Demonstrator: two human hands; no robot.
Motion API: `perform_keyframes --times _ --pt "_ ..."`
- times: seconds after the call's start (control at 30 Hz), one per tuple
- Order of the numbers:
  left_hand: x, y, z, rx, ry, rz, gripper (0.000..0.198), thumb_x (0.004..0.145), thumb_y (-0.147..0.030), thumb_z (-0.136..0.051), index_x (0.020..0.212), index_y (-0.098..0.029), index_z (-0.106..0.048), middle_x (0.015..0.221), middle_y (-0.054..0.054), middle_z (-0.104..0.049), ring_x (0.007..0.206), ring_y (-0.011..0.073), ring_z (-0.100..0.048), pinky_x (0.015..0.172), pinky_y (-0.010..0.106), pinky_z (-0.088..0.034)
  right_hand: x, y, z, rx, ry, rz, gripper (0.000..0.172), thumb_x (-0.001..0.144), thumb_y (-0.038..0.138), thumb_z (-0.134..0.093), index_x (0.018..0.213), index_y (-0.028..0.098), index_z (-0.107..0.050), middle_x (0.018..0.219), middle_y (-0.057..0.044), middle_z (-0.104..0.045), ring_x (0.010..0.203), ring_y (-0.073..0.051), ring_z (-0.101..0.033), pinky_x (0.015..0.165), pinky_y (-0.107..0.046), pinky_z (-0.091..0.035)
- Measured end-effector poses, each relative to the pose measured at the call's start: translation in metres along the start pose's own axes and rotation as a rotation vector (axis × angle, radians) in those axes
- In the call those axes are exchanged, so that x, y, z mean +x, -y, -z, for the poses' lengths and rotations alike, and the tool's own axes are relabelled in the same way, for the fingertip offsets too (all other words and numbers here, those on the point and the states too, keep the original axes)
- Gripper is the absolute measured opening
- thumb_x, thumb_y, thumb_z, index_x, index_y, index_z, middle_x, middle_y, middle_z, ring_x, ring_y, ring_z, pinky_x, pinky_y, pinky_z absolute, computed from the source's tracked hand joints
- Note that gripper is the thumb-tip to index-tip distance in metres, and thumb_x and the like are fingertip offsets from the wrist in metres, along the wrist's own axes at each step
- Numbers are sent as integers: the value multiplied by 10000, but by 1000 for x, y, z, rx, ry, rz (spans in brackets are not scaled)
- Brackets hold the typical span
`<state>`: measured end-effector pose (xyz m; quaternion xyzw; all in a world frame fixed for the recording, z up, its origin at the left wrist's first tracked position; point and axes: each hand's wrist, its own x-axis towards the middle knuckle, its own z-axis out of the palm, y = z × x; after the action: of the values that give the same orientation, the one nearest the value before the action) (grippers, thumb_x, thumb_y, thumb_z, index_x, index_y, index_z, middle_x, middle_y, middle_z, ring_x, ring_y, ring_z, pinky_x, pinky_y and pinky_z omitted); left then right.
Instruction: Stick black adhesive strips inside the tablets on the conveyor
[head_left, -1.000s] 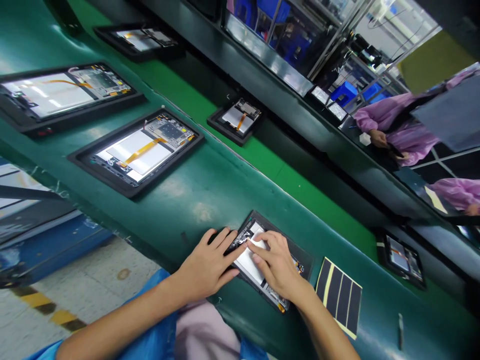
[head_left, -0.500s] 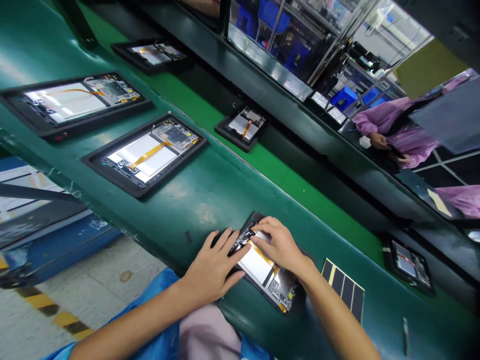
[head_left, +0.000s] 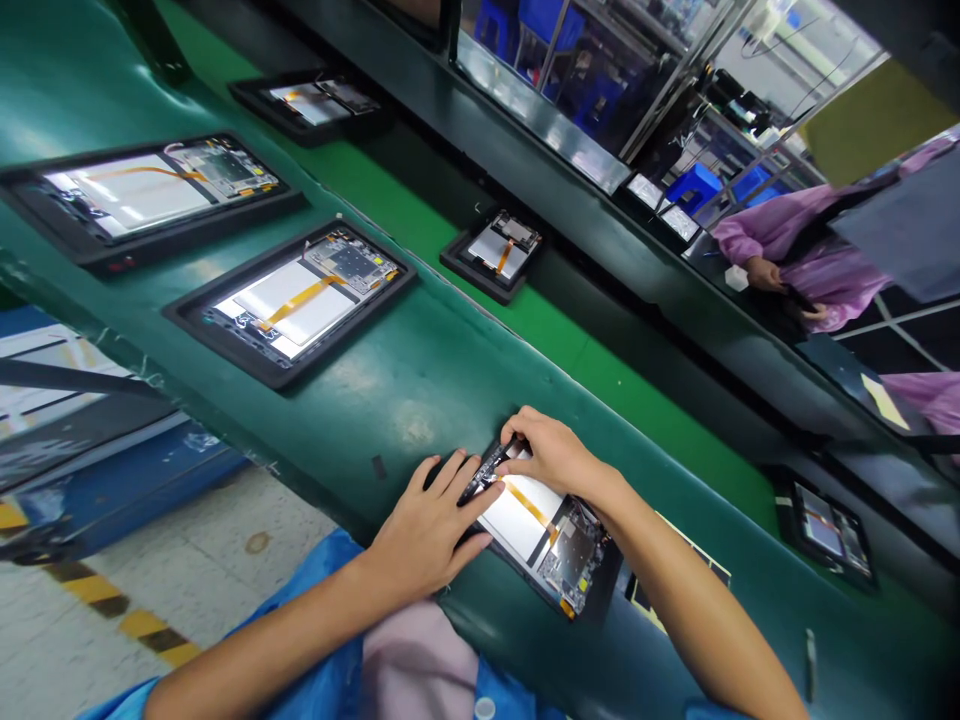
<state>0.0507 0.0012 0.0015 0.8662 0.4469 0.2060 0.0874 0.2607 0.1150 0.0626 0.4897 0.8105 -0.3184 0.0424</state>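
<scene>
An open-backed tablet [head_left: 513, 522] lies at an angle in a black tray in front of me. Its white battery, orange flex cable [head_left: 529, 503] and circuit board [head_left: 576, 556] show. My left hand [head_left: 427, 525] rests across its near-left end, fingers spread and stretched out. At the far corner of the same end, my right hand [head_left: 559, 455] has its fingers curled over the edge, with the thumb bent in over the inside. Whether a small part is pinched there is hidden. Partly under my right forearm lies a sheet of dark strips [head_left: 643, 604].
Two more open tablets in black trays [head_left: 292, 300] [head_left: 154, 200] lie to the left on the green bench [head_left: 360, 400]. Beyond its edge, a green belt [head_left: 600, 365] carries several others. A co-worker in pink sleeves [head_left: 757, 235] sits across. A thin tool [head_left: 811, 665] lies at right.
My right hand has shifted slightly toward the tablet's far corner and its fingers have curled over the edge. The forearm has swung right over the strip sheet. My left hand stays put.
</scene>
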Motion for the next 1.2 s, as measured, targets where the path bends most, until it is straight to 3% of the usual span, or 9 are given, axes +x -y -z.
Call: perform_keyframes --times 0.3,0.47,0.63,0.83,1.0,1.2 --pt "0 0 -1 -38 21 -3 520 1009 -519 -523 1464 -272 -573 1437 165 -589 1344 374 -482 1095 541 -320 5 4 16 -176 62 122 276 834 313 -857 1021 229 -672 943 12 -637 810 -154 -605 687 -253 -374" --pt "-4 2 -1 -77 -21 -26 498 1005 -519 -527 1418 -253 -603 1440 163 -587 1342 363 -483 1109 554 -322 -1 6 17 -221 29 252 300 888 366 -816 1113 218 -683 963 -17 -688 889 -187 -649 757 -286 -422" --pt "-32 2 2 -179 -155 -133 342 1004 -378 -526 1272 -211 -656 1291 121 -677 1214 295 -565 1050 499 -389 0 18 -3 -134 -66 350 161 1023 354 -642 1100 233 -716 1018 -36 -721 934 -174 -673 824 -305 -450" --pt "-65 0 1 -233 -213 -133 225 966 -302 -580 1144 -197 -669 1092 80 -721 1042 234 -612 954 424 -418 24 65 -38 -276 -89 465 208 1067 317 -557 1052 231 -745 990 -49 -737 903 -176 -654 783 -319 -408" --pt "-69 2 -3 -218 -192 -96 211 973 -325 -574 1104 -192 -673 1099 80 -705 1007 223 -597 948 417 -408 46 94 -57 -376 -146 452 175 1055 287 -576 1083 244 -743 997 -37 -730 894 -186 -633 765 -330 -391" --pt "-68 4 -9 -242 -218 -98 222 991 -343 -552 1065 -174 -676 1070 70 -704 963 217 -585 905 402 -398 58 109 -71 -454 -175 432 145 1035 265 -606 1027 226 -745 966 -50 -721 865 -200 -630 737 -346 -390"
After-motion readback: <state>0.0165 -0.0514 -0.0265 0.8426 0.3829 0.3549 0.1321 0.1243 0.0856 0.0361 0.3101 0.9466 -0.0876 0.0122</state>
